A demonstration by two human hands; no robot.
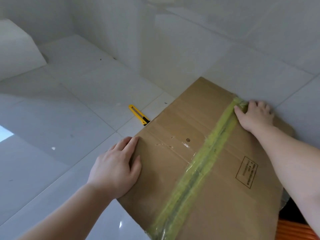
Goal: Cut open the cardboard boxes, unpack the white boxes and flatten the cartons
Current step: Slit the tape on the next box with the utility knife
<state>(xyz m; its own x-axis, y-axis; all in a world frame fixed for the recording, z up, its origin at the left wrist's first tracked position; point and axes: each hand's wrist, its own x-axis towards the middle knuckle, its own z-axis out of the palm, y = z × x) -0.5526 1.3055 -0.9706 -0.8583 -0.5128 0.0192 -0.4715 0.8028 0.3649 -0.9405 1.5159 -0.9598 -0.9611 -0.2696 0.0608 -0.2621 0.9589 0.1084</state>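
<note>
Lying on the white tiled floor (72, 129), the brown cardboard box (204, 163) shows one broad face crossed by a strip of yellow-green tape (199, 172) running from near to far. Left hand (116, 168): grip flat, fingers straight, pressing the box's left edge. Right hand (256, 115): grip curled at the far end of the tape, pinching it. A yellow box cutter (139, 115) lies on the floor just beyond the box's far-left edge.
</note>
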